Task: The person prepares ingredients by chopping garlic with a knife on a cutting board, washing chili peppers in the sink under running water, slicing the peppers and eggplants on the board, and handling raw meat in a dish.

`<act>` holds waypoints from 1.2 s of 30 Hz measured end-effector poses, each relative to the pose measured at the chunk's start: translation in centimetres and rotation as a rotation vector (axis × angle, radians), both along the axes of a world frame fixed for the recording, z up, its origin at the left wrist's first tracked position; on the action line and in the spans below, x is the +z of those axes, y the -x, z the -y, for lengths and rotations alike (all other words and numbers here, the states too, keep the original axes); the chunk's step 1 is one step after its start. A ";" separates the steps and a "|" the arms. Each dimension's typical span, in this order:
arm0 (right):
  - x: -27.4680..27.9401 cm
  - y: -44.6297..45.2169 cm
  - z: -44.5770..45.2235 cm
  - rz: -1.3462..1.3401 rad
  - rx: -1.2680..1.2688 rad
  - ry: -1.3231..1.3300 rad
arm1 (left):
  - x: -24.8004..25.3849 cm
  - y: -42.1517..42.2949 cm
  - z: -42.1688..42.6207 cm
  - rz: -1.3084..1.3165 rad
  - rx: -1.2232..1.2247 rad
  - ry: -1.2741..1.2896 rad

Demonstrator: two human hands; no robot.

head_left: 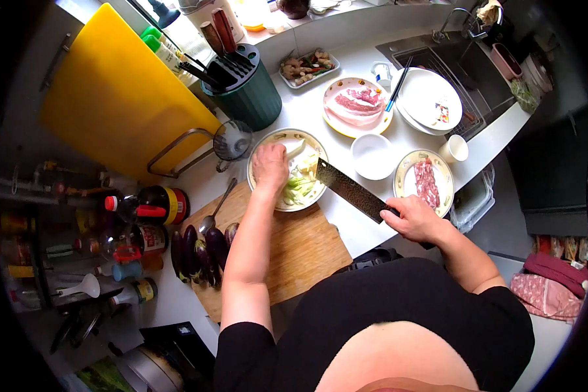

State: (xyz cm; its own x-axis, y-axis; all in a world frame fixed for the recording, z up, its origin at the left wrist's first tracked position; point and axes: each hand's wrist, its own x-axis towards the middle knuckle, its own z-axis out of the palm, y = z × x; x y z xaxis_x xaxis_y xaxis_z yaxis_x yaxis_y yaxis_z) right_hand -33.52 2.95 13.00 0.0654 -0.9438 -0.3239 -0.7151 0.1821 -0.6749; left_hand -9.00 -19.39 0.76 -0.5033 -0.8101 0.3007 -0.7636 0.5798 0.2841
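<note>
My left hand (pixel 270 166) is over the left side of a patterned plate (pixel 257 192), its fingers curled down and their tips hidden. On that plate lie chopped green-and-white vegetable pieces (pixel 298 189), pale yellowish pieces (pixel 309 166) and a white piece (pixel 295 149) beside my fingers. My right hand (pixel 414 219) is wrapped round the handle of a dark, speckled cleaver (pixel 353 191). The cleaver's blade points up and left, with its far end over the plate's right rim. Several purple eggplants (pixel 202 255) rest on the wooden cutting board (pixel 300 251), left of my left forearm.
A white bowl (pixel 371 157), plates with sliced meat (pixel 361 104) and minced meat (pixel 427 183), stacked plates (pixel 430 98) and a paper cup (pixel 455 149) stand right. A green knife block (pixel 251 98), yellow board (pixel 124 91), spoon (pixel 219 206) and sauce bottles (pixel 150 206) are left.
</note>
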 end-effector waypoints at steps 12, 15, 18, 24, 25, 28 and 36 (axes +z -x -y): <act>3.3 -0.6 5.3 -0.242 0.278 -0.036 | 1.3 -2.6 -2.6 -0.126 -0.013 -0.065; 4.3 -0.8 6.2 -0.300 0.314 -0.083 | 1.5 -2.5 -5.1 -0.171 -0.022 -0.092; 5.4 -1.0 7.4 -0.344 0.348 -0.144 | 0.4 -2.3 -6.9 -0.174 -0.067 -0.083; 6.0 -1.3 9.5 -0.449 0.491 -0.139 | 0.1 -1.5 -8.0 -0.193 -0.014 -0.138; 6.2 -1.6 9.8 -0.454 0.495 -0.134 | 0.1 -1.5 -7.9 -0.193 -0.013 -0.140; 5.8 -1.7 10.5 -0.441 0.513 -0.106 | 0.4 -1.3 -7.9 -0.171 -0.014 -0.189; 5.8 -1.9 11.4 -0.464 0.486 -0.127 | 0.5 -2.1 -8.1 -0.360 -0.014 -0.014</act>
